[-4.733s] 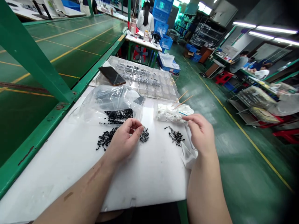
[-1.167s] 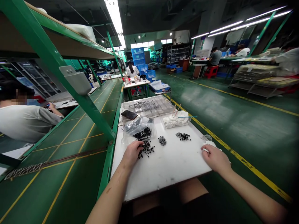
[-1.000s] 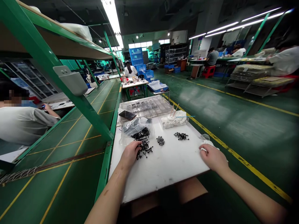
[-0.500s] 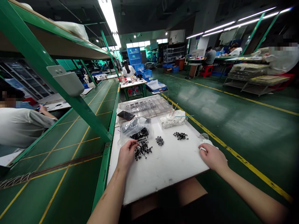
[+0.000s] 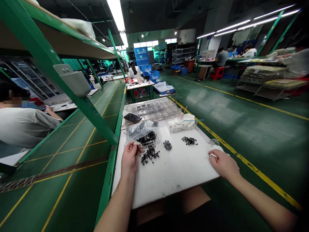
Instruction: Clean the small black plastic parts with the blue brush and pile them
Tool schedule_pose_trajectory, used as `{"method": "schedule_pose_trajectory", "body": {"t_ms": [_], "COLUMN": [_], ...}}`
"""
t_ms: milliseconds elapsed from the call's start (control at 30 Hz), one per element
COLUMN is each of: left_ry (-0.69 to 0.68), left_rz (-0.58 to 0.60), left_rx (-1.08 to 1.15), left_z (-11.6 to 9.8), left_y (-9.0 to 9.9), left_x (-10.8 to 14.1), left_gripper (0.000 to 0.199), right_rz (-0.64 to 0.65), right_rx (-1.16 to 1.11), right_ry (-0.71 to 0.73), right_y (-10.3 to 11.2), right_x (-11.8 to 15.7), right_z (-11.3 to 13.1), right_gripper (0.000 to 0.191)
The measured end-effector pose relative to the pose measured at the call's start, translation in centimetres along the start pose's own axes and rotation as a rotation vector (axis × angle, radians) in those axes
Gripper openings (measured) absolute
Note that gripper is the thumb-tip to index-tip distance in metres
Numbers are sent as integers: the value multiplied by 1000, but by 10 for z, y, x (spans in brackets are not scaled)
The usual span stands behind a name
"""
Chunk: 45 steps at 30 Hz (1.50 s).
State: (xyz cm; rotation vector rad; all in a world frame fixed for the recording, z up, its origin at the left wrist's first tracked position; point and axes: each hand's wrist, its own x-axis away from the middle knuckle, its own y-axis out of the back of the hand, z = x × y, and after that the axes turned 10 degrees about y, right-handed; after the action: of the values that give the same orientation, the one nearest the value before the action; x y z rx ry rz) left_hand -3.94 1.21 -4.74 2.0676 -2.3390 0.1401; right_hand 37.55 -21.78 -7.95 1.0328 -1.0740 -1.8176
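Note:
My left hand [image 5: 130,157] has its fingers curled round small black parts [image 5: 138,149], beside a loose pile of black parts [image 5: 150,154] on the white table [image 5: 169,174]. Behind that pile lies a clear plastic bag [image 5: 142,129] with more black parts inside. A small heap of grey parts [image 5: 167,145] sits at the middle, and another group of black parts [image 5: 189,140] lies to its right. At the table's right edge my right hand [image 5: 223,161] is closed on a small white object [image 5: 213,155], next to a crumpled white cloth [image 5: 217,148].
A phone [image 5: 132,118] lies by a clear compartment tray [image 5: 152,109] at the back. A clear box of white material [image 5: 181,123] holds thin sticks. On the left are a green post [image 5: 84,109], a conveyor [image 5: 79,154] and a seated person [image 5: 26,125].
My left hand has turned, its fingers have loosened a little, and black parts now show in them. The whole view has shifted slightly. My right hand keeps its grip.

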Motion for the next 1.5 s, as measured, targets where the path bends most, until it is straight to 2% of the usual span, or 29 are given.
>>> {"method": "schedule_pose_trajectory", "body": {"t_ms": [133, 300, 467, 867, 1033, 1500], "left_ry": [-31, -89, -139, -185, -179, -156], "left_rz": [22, 117, 168, 166, 124, 109], "left_rx": [-106, -382, -552, -604, -618, -906], "left_z": [-1, -9, -17, -27, -32, -36], "left_y": [-6, -14, -15, -14, -15, -25], "left_x": [5, 10, 9, 12, 5, 5], "left_gripper": [35, 29, 28, 26, 29, 25], "right_rz": [7, 0, -9, -18, -32, -52], "right_rx": [2, 1, -7, -5, -8, -17], "right_ry": [1, -3, -5, -3, 7, 1], "right_y": [1, 0, 0, -2, -2, 1], "right_x": [0, 0, 0, 1, 1, 1], "right_z": [0, 0, -2, -3, -3, 1], "right_gripper": [30, 31, 31, 31, 30, 29]}}
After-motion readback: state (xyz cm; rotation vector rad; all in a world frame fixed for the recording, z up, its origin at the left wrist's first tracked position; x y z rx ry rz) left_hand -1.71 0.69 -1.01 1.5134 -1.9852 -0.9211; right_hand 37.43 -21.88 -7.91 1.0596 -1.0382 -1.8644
